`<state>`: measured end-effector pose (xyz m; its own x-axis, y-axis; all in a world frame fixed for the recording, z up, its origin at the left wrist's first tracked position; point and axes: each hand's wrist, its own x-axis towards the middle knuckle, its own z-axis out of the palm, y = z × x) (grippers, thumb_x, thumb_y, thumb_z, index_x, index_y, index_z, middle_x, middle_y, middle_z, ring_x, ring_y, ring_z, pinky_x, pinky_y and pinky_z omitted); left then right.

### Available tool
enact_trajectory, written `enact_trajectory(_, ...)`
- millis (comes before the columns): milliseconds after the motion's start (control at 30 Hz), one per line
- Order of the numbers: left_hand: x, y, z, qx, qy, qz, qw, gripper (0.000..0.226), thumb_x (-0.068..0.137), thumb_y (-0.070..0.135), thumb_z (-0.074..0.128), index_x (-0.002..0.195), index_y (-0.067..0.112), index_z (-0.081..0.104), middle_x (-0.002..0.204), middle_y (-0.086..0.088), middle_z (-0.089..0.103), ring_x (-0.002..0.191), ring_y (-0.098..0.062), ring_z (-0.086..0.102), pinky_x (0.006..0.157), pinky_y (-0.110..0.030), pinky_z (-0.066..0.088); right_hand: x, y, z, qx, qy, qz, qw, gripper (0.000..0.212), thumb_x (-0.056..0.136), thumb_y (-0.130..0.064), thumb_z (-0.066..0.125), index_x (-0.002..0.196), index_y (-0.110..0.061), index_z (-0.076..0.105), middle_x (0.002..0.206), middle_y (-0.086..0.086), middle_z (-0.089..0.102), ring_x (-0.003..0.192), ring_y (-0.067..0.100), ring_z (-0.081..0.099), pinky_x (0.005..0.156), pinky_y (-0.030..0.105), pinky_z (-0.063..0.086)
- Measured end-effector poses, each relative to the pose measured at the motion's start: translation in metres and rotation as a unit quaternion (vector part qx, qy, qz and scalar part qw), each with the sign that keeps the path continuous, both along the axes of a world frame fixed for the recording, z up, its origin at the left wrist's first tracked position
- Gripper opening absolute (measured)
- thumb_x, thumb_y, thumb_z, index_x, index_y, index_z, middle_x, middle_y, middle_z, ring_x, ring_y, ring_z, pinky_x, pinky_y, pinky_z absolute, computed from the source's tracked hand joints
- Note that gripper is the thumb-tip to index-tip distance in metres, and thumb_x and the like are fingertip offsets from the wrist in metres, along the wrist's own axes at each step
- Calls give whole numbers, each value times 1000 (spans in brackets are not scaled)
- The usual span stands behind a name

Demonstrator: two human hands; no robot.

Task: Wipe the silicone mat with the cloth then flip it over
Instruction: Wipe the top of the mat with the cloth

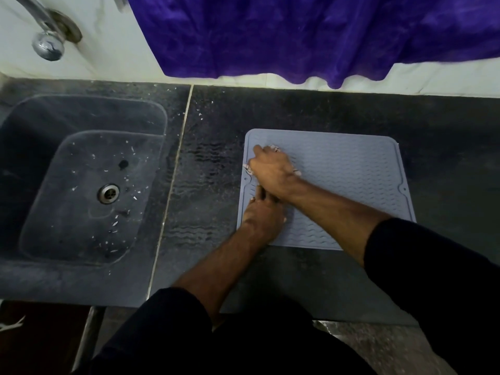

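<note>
A grey-blue silicone mat [349, 182] with a wavy ribbed face lies flat on the dark stone counter. My right hand [273, 169] sits at the mat's left part and grips a small light cloth [273, 148]; only bits of the cloth show around the fingers. My left hand [261, 215] rests flat on the mat's lower left part, just below the right wrist, fingers pointing away from me. The right forearm crosses over the left fingertips.
A dark stone sink [32, 185] with a metal drain [108, 193] and scattered white flecks lies to the left. A chrome tap [48, 44] hangs at the top left. A purple cloth [311, 36] drapes over the white wall behind. Wet wavy marks show left of the mat.
</note>
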<state>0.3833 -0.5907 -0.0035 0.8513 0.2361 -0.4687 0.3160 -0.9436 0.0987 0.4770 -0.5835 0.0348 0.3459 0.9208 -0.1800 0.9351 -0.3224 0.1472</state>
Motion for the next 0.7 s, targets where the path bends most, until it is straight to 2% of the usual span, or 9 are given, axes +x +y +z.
enact_trajectory(100,-2,-2,3,-20,1,16,1000,74,101,38,39,154,11,-4,160,-17,-10,146,-43,-5,117,-54,18,24,-20,1,-27,-9,-36,999,40,86,-20,65,124,-13,59,126,14,50,113,31,51,89,41,48)
enact_trajectory(233,-3,-3,9,-35,-3,37,999,74,101,38,41,155,15,-3,160,-15,-13,146,-43,-6,117,-54,18,38,-18,2,-11,6,-86,996,39,85,-17,64,124,-15,59,125,13,50,113,31,51,87,41,48)
enact_trajectory(333,0,-1,9,-23,1,27,999,71,100,39,44,155,11,8,161,-16,-1,147,-42,-3,117,-51,21,11,4,-3,28,24,-25,999,34,87,-19,62,121,-16,62,121,11,52,111,29,51,82,40,48)
enact_trajectory(433,-1,-1,11,-27,-7,40,999,63,99,38,45,151,10,25,158,-17,19,146,-38,14,115,-48,27,-1,9,-13,42,20,45,998,32,86,-12,61,118,-14,64,121,9,53,112,29,51,82,39,48)
enact_trajectory(467,-2,-1,11,-29,-9,44,999,64,99,38,46,152,9,23,159,-17,16,147,-38,12,115,-49,27,4,5,-15,42,24,55,997,31,87,-15,61,118,-15,63,122,8,53,113,28,51,84,38,47)
enact_trajectory(533,-1,-1,10,-18,0,30,999,72,99,39,44,155,9,8,161,-18,-3,147,-40,-3,118,-50,20,17,-4,-16,32,35,52,997,33,88,-25,64,119,-15,61,120,7,55,112,26,51,87,38,47)
enact_trajectory(600,1,-2,9,-4,8,10,1000,75,101,39,40,154,9,-3,160,-18,-12,147,-40,-10,119,-50,16,29,-9,-14,27,30,40,998,38,82,-30,71,116,-15,62,115,6,57,105,25,54,81,38,50)
enact_trajectory(700,2,0,7,-3,13,3,1000,75,101,39,38,154,8,-5,160,-19,-11,147,-39,-10,118,-51,15,31,6,-10,69,48,12,996,33,81,-15,70,114,-18,66,109,8,56,99,28,54,70,36,47)
